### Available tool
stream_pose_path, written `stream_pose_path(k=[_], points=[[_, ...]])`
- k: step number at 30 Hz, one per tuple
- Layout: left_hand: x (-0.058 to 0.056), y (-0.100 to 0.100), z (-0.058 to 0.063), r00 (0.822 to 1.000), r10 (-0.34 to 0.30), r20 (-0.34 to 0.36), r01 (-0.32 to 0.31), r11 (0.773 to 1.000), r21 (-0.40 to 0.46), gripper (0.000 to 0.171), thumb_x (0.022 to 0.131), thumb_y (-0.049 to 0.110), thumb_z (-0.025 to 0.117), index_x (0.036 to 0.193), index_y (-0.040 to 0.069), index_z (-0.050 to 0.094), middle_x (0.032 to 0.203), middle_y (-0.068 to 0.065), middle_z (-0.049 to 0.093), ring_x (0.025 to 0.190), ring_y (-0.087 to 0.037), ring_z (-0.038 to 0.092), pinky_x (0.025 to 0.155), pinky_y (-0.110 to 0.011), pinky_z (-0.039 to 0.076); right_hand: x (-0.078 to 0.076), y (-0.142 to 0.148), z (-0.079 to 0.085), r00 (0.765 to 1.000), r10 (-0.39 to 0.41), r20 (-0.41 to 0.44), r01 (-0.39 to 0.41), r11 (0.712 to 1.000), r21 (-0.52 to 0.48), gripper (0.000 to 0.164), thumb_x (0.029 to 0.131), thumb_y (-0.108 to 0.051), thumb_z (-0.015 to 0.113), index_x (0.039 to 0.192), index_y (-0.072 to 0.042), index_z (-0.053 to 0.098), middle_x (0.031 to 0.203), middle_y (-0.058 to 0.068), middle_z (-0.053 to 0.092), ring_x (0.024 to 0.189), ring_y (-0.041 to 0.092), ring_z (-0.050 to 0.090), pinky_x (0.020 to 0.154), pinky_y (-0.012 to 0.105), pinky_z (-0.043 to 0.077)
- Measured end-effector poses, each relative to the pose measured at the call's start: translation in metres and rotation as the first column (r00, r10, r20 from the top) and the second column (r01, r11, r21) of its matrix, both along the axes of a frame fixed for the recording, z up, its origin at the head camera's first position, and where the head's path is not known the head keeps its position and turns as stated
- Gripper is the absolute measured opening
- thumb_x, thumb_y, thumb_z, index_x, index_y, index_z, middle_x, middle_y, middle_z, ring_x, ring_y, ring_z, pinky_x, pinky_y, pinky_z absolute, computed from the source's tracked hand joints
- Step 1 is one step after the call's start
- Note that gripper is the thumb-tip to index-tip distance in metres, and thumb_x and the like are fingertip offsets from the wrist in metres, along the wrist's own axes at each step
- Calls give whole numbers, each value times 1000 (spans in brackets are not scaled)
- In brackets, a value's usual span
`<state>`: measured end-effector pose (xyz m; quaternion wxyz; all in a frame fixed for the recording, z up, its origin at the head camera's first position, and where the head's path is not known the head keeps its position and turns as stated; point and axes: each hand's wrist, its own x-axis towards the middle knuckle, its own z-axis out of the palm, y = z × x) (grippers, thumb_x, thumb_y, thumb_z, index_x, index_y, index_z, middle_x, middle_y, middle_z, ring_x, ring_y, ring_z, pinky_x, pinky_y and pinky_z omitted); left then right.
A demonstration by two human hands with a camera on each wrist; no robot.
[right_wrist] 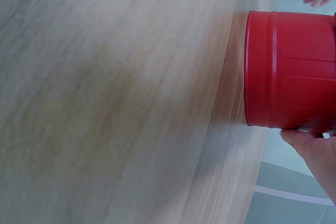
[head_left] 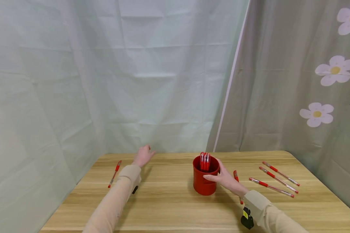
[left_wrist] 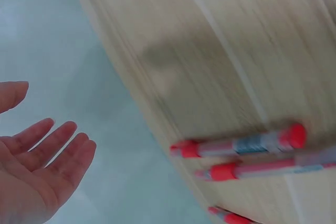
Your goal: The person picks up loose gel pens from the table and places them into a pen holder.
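A red round pen holder (head_left: 204, 186) stands on the wooden table, with several red-capped pens (head_left: 204, 161) upright inside. My right hand (head_left: 226, 178) grips its right side, thumb across the front and fingers toward the far side. In the right wrist view, the holder's ribbed wall (right_wrist: 304, 72) fills the right edge, with part of the hand (right_wrist: 315, 156) against it. My left hand (head_left: 144, 156) hovers over the back left of the table, holding nothing. Its fingers are loosely spread in the left wrist view (left_wrist: 42, 166). A red pen (head_left: 114, 174) lies to its left.
Three red pens (head_left: 275, 179) lie slanted at the right of the table (head_left: 163, 207). Another red pen (head_left: 236, 176) lies partly hidden under my right wrist. A pale curtain (head_left: 151, 81) hangs behind the table, and a grey flowered one (head_left: 268, 97) at the right.
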<state>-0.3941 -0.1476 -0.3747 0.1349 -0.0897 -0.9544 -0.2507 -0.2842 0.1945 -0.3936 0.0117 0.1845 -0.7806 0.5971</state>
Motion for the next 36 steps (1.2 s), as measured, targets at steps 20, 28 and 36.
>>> stream_pose_path(k=[20,28,36], points=[[4,-40,-18,988,139,63,-132,986,-102,20,81,10,59,88,-8,53,78,-19,57,72,-33,58,56,-44,46,-16,3,-18,1000,3,-3,-3,1000,-8,77,76,-22,74,137,-12,26,131,9,38,119,29,32,92,52,31],[2,-39,-22,985,168,44,-160,976,-151,25,82,9,62,93,-12,52,82,-24,57,75,-37,58,55,-44,47,-17,7,-18,1000,-4,17,4,1000,-15,76,77,-15,73,137,-10,26,131,11,39,120,30,32,93,51,30],[0,-45,-28,985,165,43,-155,972,-177,18,84,8,59,88,-10,56,81,-23,59,73,-35,59,54,-43,47,-16,2,-18,1000,-2,3,2,1000,-4,76,78,-18,73,137,-9,26,132,12,37,119,30,32,92,52,31]])
